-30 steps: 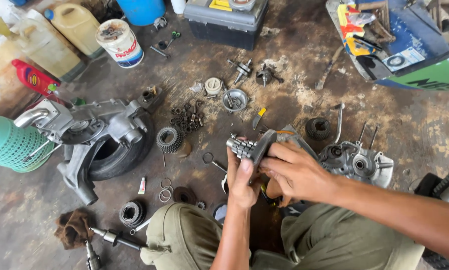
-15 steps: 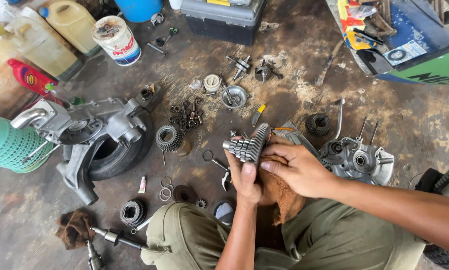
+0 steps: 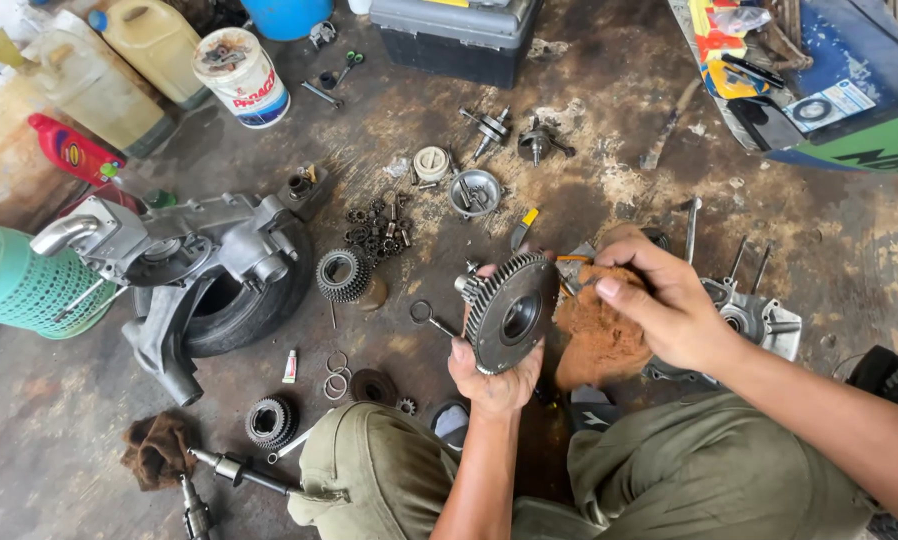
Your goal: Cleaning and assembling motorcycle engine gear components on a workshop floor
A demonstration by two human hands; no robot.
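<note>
**Gear in one hand, rag in the other**

Head view. Fingers (image 3: 466, 352) of the left hand (image 3: 494, 375) closed around the lower rim of a large toothed gear (image 3: 509, 312), held upright above the knees with its hub hole facing the camera. Fingers of the right hand (image 3: 669, 310) curled shut on a rust-brown rag (image 3: 599, 335), pressed just beside the gear's right edge (touching or a hair apart, cannot tell). Below, olive-green trousers (image 3: 369, 470). On the stained concrete floor (image 3: 609, 130), to the left, a grey engine casing (image 3: 184, 250) resting on a small black tyre (image 3: 234, 315). Near it, a smaller ribbed gear (image 3: 342, 275) and a heap of small dark parts (image 3: 374, 228). Further back, a dark toolbox (image 3: 459, 35) and a white tub (image 3: 241, 75). At lower left, a brown cloth (image 3: 157, 448).
</note>
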